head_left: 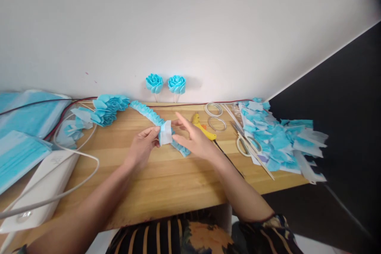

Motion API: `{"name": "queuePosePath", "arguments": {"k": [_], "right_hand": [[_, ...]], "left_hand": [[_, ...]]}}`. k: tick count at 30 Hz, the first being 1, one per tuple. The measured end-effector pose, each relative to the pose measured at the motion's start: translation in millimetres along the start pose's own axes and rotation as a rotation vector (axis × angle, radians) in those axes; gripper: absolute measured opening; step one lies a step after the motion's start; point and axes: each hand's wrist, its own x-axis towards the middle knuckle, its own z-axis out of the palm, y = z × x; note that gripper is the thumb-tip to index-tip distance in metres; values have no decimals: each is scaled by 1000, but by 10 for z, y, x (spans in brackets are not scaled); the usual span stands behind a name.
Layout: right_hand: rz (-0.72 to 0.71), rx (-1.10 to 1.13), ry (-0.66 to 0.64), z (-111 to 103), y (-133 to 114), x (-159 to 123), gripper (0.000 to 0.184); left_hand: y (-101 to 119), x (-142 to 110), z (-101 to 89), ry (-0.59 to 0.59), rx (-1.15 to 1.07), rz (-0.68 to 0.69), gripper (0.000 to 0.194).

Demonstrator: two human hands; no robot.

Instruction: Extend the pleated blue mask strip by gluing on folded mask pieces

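Note:
My left hand (143,145) pinches the edge of a small blue-and-white fabric piece (166,132) between thumb and fingers. Close on its right side is my right hand (193,137), fingers spread and the thumb near the piece's edge; whether it touches cannot be made out. Behind and under the piece, a gathered blue fabric strip (147,113) runs slantwise across the wooden table (143,190), its lower end showing below my right hand. A yellow glue gun (204,127) lies just beyond my right hand.
Two blue fabric flowers (154,83) on sticks stand against the wall. More flowers (108,107) lie at left, near face masks (24,154), a white power strip (44,186) and looping cable. Rolls of tape (213,109), scissors (245,143), sticks and a heap of blue petals (274,139) lie at right.

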Motion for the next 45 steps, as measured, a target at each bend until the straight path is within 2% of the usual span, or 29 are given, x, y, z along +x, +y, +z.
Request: {"name": "queuePosePath", "arguments": {"k": [5,9,13,19,24,27,29,32,34,37,45], "right_hand": [[169,291,18,367,65,213,87],[177,466,115,509,127,253,82],[206,633,144,584,129,258,80],[207,719,187,587,150,257,72],[162,589,210,550,191,221,73],[159,533,219,526,199,199,73],[153,576,179,494,198,195,76],[154,762,104,402,206,207,76],[170,848,129,326,217,218,70],[202,862,177,256,230,223,62],[203,816,61,421,259,209,73]], "left_hand": [[-32,-6,2,66,114,112,28],[-55,-8,-2,111,138,160,22],[-70,-15,13,129,139,163,19],[-121,-13,9,127,165,170,18],[-135,-18,-7,80,129,120,30],[-121,-7,-10,54,176,115,28],[-110,8,-10,49,196,116,24],[-95,32,-12,78,126,84,27],[-83,42,-15,98,55,48,31],[-69,43,-17,106,-11,16,33],[-69,26,2,76,-48,5,34]]}}
